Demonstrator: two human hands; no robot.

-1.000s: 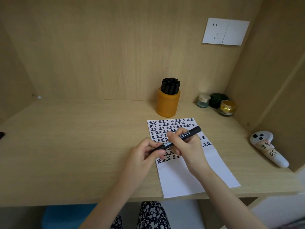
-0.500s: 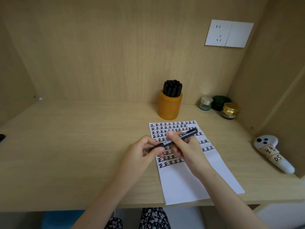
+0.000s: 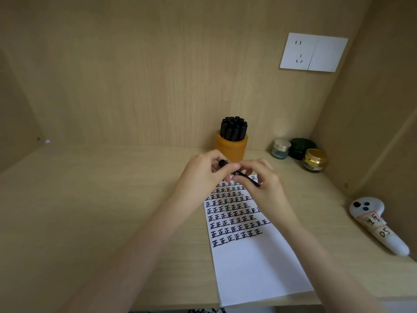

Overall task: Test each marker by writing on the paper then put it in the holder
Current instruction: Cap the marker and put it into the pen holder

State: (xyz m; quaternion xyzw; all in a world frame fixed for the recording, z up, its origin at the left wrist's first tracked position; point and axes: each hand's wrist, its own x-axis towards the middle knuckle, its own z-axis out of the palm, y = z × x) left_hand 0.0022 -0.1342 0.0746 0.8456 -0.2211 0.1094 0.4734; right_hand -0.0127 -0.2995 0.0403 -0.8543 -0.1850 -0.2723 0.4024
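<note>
Nearest the person, below both wrists, the white paper [image 3: 252, 263] lies on the desk [image 3: 90, 211]. Its near half is blank, and rows of black handwritten characters run from there up under the hands. Well off to the right of the right forearm, a white controller [image 3: 379, 224] with taped labels rests on the desk.

Above the paper's far edge the two hands meet around one black marker [image 3: 247, 178], which slants from upper left to lower right. The left hand [image 3: 203, 172] has its fingers curled round the marker's upper end. The right hand [image 3: 264, 186] pinches the barrel between thumb and fingertips, with the lower end against its palm. Whether the cap is on cannot be told.

Just beyond the hands, partly hidden by them, stands the orange holder [image 3: 232, 147], packed with upright black markers [image 3: 233, 128]. Beyond and to the right of the right hand, three small jars [image 3: 314, 160] cluster in the corner. A white wall socket [image 3: 313, 51] sits high above them.
</note>
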